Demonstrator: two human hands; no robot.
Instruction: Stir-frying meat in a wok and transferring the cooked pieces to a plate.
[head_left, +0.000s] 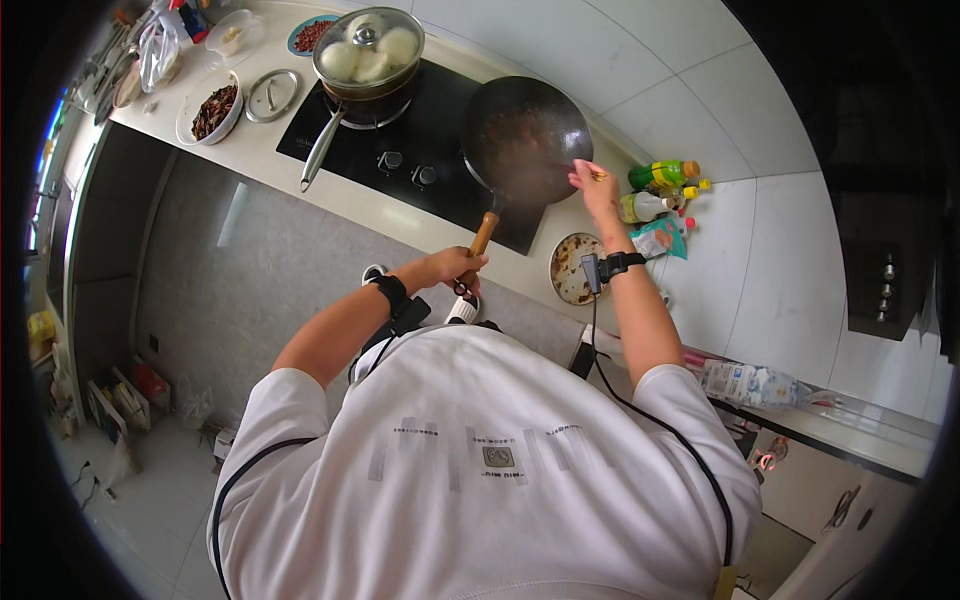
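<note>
A dark wok (525, 142) sits on the right side of the black glass hob (457, 202), with reddish-brown food (517, 129) and steam inside. My left hand (455, 266) grips its wooden handle (484, 231), which points toward me. Over the wok's right rim, my right hand (596, 191) pinches a thin utensil; only its yellowish end (600, 177) shows clearly, and the rest is blurred by steam and hidden by fingers. Below my right forearm is a round dish (568, 274) with brown residue, partly covered by the wrist device.
A lidded pan (367, 60) of white buns stands at the hob's left, its metal handle (321, 150) jutting forward. Farther left are a loose lid (273, 96) and a container of dark food (216, 112). Bottles (664, 174) and a teal packet (664, 238) line the right wall.
</note>
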